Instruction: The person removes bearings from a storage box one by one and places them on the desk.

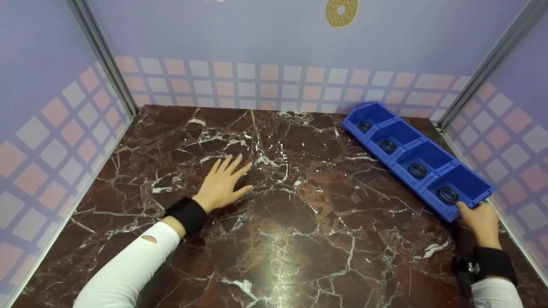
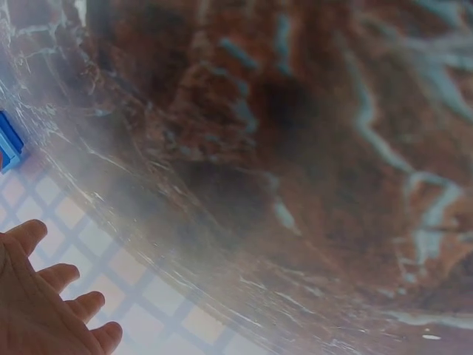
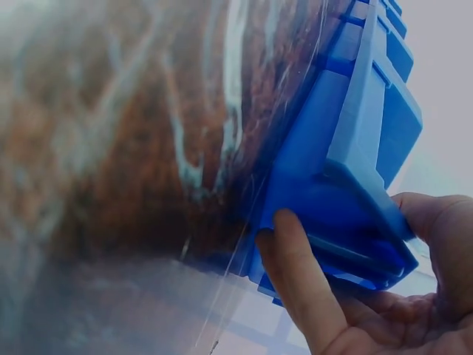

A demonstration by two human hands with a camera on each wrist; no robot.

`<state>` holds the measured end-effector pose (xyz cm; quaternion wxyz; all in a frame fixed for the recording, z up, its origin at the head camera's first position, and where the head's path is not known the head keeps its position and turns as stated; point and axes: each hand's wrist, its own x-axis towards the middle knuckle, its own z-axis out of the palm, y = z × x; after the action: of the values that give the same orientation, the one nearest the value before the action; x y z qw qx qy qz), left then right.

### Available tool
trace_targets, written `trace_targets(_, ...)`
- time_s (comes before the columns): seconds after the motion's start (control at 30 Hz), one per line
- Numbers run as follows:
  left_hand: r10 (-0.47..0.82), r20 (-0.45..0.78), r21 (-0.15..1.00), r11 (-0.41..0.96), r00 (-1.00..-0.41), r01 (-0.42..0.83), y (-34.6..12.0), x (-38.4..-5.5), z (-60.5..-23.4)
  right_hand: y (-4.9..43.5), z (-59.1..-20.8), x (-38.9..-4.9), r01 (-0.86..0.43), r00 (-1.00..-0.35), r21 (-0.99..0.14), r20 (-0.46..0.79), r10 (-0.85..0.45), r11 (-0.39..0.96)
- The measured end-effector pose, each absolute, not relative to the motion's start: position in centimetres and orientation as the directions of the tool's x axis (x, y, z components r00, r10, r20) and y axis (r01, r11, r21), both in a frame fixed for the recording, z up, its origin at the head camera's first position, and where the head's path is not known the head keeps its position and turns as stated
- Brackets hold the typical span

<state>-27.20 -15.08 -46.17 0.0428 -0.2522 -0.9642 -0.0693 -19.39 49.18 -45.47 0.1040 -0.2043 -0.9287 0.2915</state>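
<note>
A row of joined blue storage bins (image 1: pixel 411 188) slants across the right side of the table. Each of its several compartments has one dark ring-shaped part, like a ball bearing (image 1: pixel 448 194), lying inside. My right hand (image 1: pixel 481 220) grips the near end of the row, thumb over the rim; in the right wrist view, fingers (image 3: pixel 299 281) reach under the bin's end wall (image 3: pixel 318 200). Over the middle left of the table, my left hand (image 1: pixel 222 182) is spread palm down, fingers straight, holding nothing. The left wrist view shows its fingertips (image 2: pixel 59 276) apart from anything else.
The table (image 1: pixel 274 205) has a dark red marble top with white veins. Pale purple walls with pink and white squares (image 1: pixel 269 85) enclose it at the back and both sides. Metal posts (image 1: pixel 107 60) stand in the corners. The bin row's far end lies close to the back wall.
</note>
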Motion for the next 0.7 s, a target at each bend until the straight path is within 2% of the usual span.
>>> trace_targets(0.7,0.488,0.076,0.114,0.862,-0.870,0.493,-14.53,-27.51,-46.14,49.20,-45.56,-19.08,0.295,-0.898,-0.611,0.086,0.432,0.734)
